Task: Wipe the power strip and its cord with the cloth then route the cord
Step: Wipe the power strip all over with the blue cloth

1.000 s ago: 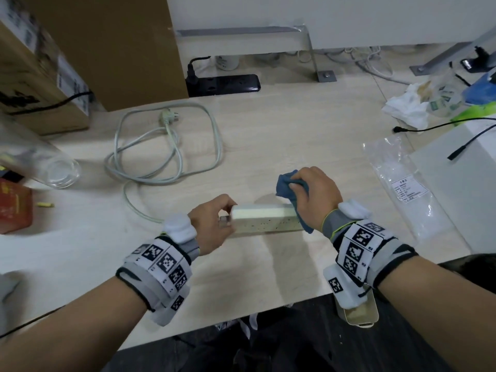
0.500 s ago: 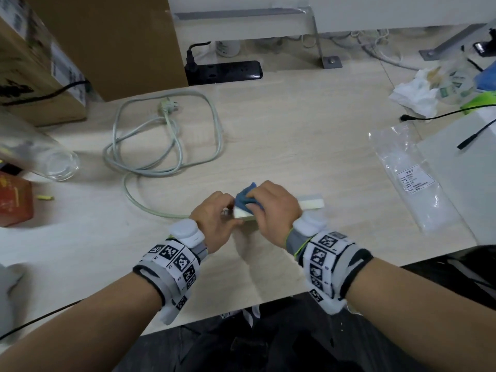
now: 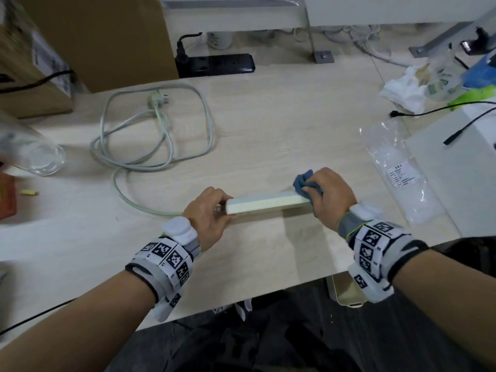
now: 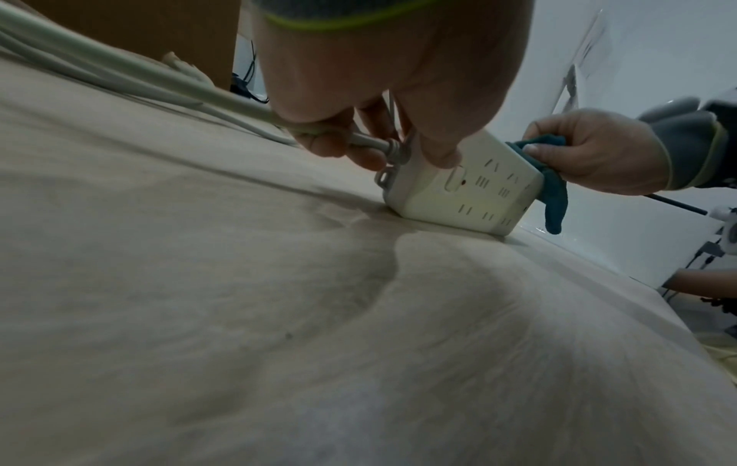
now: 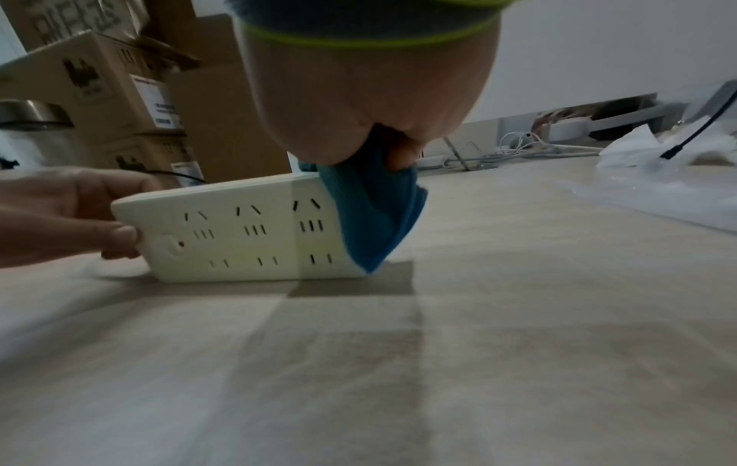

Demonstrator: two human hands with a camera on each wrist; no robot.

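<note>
A cream power strip stands on its long edge on the light wood desk, sockets facing me. My left hand grips its left end where the cord enters. My right hand holds a blue cloth wrapped over the strip's right end. The pale cord runs left from the strip and lies in loose loops, its plug free on the desk.
A black power strip lies at the desk's far edge. Cardboard boxes and a glass jar stand at left. A clear plastic bag, a white box with black cables and crumpled tissue sit at right.
My right hand has slid the cloth along the strip from its left part near my left hand to its right end. The left hand keeps its grip.
</note>
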